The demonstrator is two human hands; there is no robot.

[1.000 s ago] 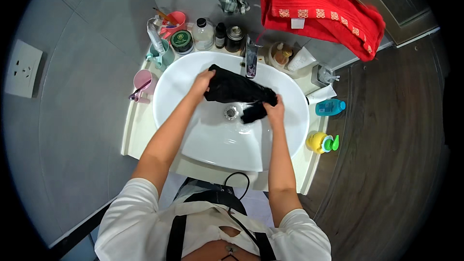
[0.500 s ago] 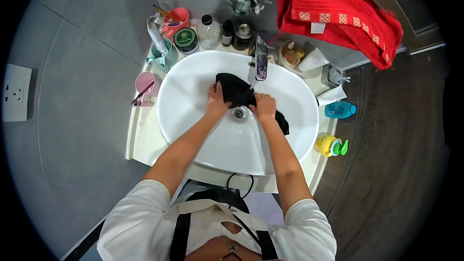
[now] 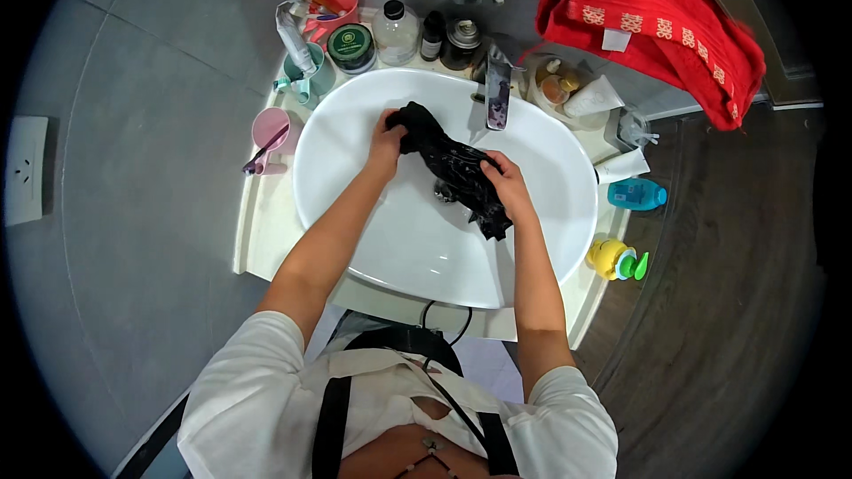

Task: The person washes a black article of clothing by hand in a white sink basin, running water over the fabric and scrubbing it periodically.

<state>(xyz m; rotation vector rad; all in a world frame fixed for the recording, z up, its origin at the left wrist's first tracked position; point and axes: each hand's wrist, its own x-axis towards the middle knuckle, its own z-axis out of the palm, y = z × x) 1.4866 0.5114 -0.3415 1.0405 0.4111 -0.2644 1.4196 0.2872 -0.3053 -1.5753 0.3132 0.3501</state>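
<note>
A black, wet-looking cloth (image 3: 448, 155) stretches in loose folds across the white washbasin (image 3: 390, 253). My left hand (image 3: 385, 144) is closed on its upper left end. At the cloth's right side, my right hand (image 3: 508, 182) grips it between thumb and fingers. The lower right end hangs past the right hand and partly covers the metal drain (image 3: 442, 192). Just beyond the cloth stands the faucet (image 3: 498, 102); whether water runs from it I cannot tell.
Along the back rim are a green-lidded jar (image 3: 351, 46), a clear bottle (image 3: 395, 33) and several small containers. Cups (image 3: 272, 129) stand at left. A blue bottle (image 3: 636, 194) and a yellow pump bottle (image 3: 614, 260) are at right. A red towel (image 3: 648, 18) hangs above.
The cloth, bunched under a thin water stream before, is now drawn out lengthwise. My left hand has moved away from me, and my right hand slightly to the right.
</note>
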